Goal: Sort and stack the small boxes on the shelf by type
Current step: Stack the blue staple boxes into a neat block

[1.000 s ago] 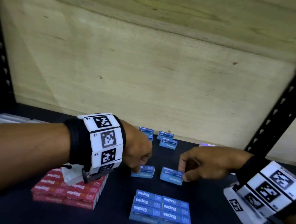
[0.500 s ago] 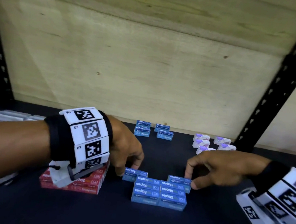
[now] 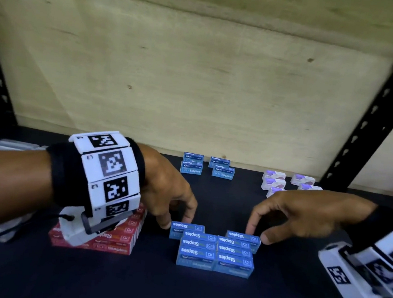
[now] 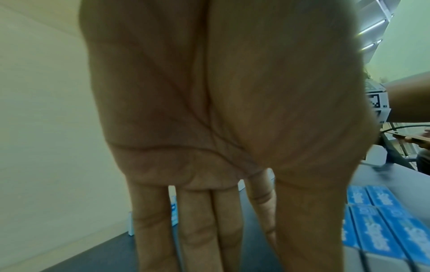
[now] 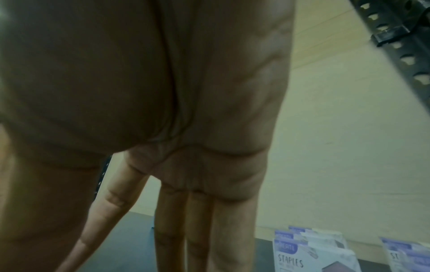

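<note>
A block of blue staples boxes (image 3: pixel 214 254) sits mid-shelf, also at the right in the left wrist view (image 4: pixel 384 230). My left hand (image 3: pixel 177 222) pinches one blue box (image 3: pixel 186 228) between thumb and fingers at the block's far left corner. My right hand (image 3: pixel 258 235) pinches another blue box (image 3: pixel 242 237) at the far right corner. Both boxes lie against the block. A red staples stack (image 3: pixel 112 239) lies left, partly hidden by my left wrist. Both wrist views show mostly palm, with fingers (image 4: pixel 209 230) and fingers (image 5: pixel 197 230) pointing down.
More blue boxes (image 3: pixel 207 168) stand by the wooden back wall (image 3: pixel 196 88). White and purple staples boxes (image 3: pixel 283 183) cluster at back right, close in the right wrist view (image 5: pixel 314 257). Pale boxes (image 3: pixel 11 145) lie far left. Black shelf posts (image 3: pixel 373 118) frame the sides.
Both hands have drawn their blue boxes toward me, from loose spots behind the block to its far edge. The head view has shifted, which brings the white and purple boxes into sight.
</note>
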The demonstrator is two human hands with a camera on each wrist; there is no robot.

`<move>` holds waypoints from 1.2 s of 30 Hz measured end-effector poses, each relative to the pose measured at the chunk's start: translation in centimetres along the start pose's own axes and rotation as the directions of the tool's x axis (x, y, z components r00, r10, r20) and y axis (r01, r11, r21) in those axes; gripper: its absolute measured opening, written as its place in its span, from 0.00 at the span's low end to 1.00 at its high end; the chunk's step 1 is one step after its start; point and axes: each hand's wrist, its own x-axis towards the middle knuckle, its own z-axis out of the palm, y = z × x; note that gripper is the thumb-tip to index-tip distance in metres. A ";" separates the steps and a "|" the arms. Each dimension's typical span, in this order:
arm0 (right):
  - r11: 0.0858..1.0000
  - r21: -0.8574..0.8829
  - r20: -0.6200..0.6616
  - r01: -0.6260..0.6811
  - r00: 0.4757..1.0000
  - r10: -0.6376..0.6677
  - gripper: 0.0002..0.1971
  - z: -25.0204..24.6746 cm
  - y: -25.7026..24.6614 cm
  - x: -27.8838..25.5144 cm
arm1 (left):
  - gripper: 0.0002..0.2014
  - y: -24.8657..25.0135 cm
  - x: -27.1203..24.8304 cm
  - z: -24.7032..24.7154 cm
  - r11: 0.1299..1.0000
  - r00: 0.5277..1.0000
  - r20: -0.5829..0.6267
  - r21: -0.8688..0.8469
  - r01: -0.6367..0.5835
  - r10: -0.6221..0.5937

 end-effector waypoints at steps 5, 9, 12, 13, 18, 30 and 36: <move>0.999 -0.038 -0.008 0.013 1.000 -0.013 0.08 0.1 -0.1 0.5 | 0.17 0.2 0.2 -0.2 0.999 1.000 0.017 0.041 -0.005 0.004; 0.998 -0.060 -0.016 0.023 1.000 -0.024 0.08 0.2 -0.1 0.9 | 0.17 0.5 0.5 -0.3 0.999 1.000 0.007 0.053 -0.005 0.004; 0.997 -0.069 -0.018 0.027 0.999 -0.028 0.08 0.3 -0.2 1.1 | 0.16 0.7 0.5 -0.4 0.999 1.000 0.004 0.033 -0.001 0.001; 0.997 -0.071 -0.018 0.031 0.999 -0.032 0.08 0.4 -0.3 1.2 | 0.16 0.8 0.5 -0.4 1.000 1.000 0.002 0.030 0.001 -0.001; 0.996 -0.088 -0.021 0.033 0.999 -0.035 0.09 0.5 -0.5 1.2 | 0.17 1.0 0.4 -0.3 1.000 1.000 -0.004 0.030 -0.006 0.007; 0.995 -0.096 -0.033 0.022 0.999 -0.025 0.09 0.7 -0.9 1.3 | 0.18 1.0 0.5 -0.1 0.999 0.999 -0.038 0.006 -0.031 0.031; 0.989 -0.131 -0.028 -0.061 0.998 0.058 0.11 0.5 -0.7 1.1 | 0.23 0.7 0.8 -0.3 1.000 1.000 0.004 0.018 0.020 -0.020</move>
